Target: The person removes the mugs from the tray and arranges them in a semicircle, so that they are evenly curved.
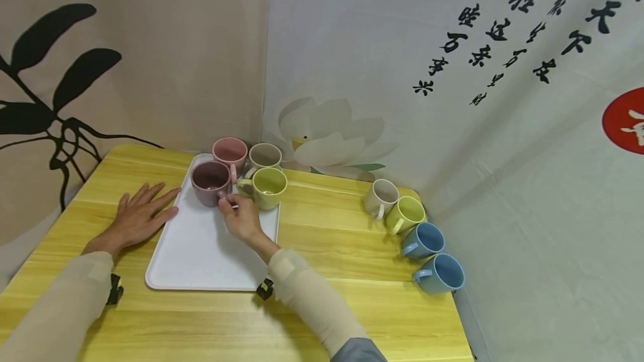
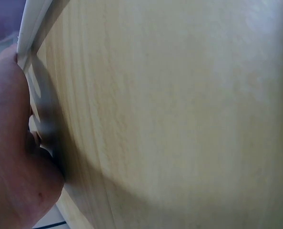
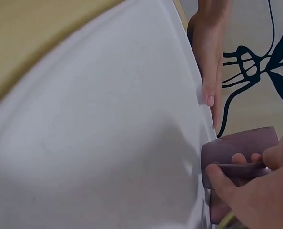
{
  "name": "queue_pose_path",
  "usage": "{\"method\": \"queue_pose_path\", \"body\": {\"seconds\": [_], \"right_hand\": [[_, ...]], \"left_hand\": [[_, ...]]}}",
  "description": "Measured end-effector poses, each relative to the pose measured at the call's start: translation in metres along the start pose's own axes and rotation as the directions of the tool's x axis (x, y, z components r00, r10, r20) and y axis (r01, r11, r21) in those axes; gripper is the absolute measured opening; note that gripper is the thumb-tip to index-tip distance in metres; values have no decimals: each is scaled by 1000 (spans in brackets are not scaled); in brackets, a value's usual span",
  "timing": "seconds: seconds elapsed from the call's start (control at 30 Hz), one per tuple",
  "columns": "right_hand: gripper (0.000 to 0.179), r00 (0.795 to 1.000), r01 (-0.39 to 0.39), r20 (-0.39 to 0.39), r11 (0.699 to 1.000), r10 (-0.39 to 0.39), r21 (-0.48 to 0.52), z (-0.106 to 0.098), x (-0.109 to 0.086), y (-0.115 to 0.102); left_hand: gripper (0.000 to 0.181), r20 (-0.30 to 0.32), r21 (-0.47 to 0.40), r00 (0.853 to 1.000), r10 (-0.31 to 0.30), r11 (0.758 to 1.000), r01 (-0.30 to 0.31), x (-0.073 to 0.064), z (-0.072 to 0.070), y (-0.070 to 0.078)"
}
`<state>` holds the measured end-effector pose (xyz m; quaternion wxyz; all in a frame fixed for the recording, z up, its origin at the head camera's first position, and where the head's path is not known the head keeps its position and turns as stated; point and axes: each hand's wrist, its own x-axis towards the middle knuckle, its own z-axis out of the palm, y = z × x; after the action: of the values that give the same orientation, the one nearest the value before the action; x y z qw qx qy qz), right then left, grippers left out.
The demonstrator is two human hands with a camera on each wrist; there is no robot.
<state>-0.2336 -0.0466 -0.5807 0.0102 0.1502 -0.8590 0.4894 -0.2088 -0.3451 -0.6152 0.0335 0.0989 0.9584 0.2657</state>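
My right hand [image 1: 245,219] pinches the handle of a dark purple mug [image 1: 203,190] at the left of the white tray's far half. In the right wrist view, fingers and thumb close round that mug's handle [image 3: 241,169]. A pink mug [image 1: 228,151] stands just behind it, with a taupe mug [image 1: 265,155] and a yellow-green mug [image 1: 270,194] to the right. My left hand [image 1: 135,219] lies with fingers spread at the left edge of the white tray [image 1: 201,261]; the thumb and fingertips touch its rim.
On the table's right side stand a cream mug [image 1: 379,199], another yellow-green mug [image 1: 404,215] and two blue mugs [image 1: 422,241] in a slanting row. A printed curtain [image 1: 332,43] hangs behind the wooden table [image 1: 322,306].
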Motion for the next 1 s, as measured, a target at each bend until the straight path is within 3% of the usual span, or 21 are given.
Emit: {"method": "queue_pose_path", "body": {"seconds": [0.27,0.57,1.0], "right_hand": [[24,1000,17,-3,1000,-17,-12,-4,-11,-4],[22,997,-78,31,992,76,104,-20,-29,-18],[21,995,32,96,996,-40,83,-44,-56,-15]], "left_hand": [[69,-7,4,1000,7,1000,-7,-1,0,2],[70,4,2,1000,-2,1000,2,0,0,1],[70,4,-6,1000,-6,1000,6,-2,-2,5]]}}
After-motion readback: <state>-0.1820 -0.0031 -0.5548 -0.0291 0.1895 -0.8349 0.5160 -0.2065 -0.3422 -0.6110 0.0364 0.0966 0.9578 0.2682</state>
